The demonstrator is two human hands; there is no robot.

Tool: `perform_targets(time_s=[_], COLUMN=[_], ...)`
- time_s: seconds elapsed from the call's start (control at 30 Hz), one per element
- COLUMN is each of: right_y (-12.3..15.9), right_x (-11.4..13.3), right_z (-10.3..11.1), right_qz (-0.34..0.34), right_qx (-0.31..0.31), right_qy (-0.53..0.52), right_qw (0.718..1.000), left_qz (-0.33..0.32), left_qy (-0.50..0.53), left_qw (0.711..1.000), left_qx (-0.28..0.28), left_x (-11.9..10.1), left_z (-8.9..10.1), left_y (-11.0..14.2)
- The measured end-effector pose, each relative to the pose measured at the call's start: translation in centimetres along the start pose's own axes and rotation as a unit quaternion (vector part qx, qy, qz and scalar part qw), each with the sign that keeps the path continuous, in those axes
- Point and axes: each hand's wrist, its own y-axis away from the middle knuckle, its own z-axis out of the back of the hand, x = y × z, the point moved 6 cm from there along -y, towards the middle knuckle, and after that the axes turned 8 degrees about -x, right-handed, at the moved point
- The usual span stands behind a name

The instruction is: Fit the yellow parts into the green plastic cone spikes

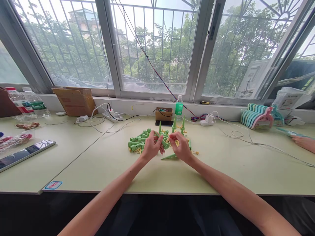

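My left hand (150,147) is closed around a green plastic plant-watering spike (165,144), its wide capped end pointing toward my right hand. Close beside that end, my right hand (182,148) has its thumb and fingertips pinched together. Whatever lies between them is too small to make out. A heap of similar green spikes (136,145) lies behind and left of my left hand. Beyond my right hand, several spikes stand point up, one of them a green spike with yellow fittings (174,125). Under my right hand lies a loose green cone (168,157), and a small yellow valve (195,152) rests to its right.
Behind the heap are a small cardboard box (163,114), a dark phone (164,123) and a green-labelled bottle (179,106). White cables (246,139) run across the table. Pastel hangers (257,116) stand at right, near another person's hand (304,142). A tablet-like device (27,152) lies left.
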Motion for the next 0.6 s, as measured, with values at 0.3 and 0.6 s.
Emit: perform_targets(time_s=[0.3,0.6], right_y=[0.14,0.24], right_x=[-0.32,-0.54], right_z=[-0.05,-0.27], right_qz=[0.001,-0.004], right_qx=[0.004,0.022], right_qy=[0.000,0.001], right_qw=[1.000,1.000], left_qz=[-0.023,-0.069], left_qy=[-0.012,-0.068], left_qw=[1.000,0.995], left_qx=[-0.012,-0.019], left_x=[-0.29,-0.26], left_z=[0.18,0.16], left_y=[0.02,0.20])
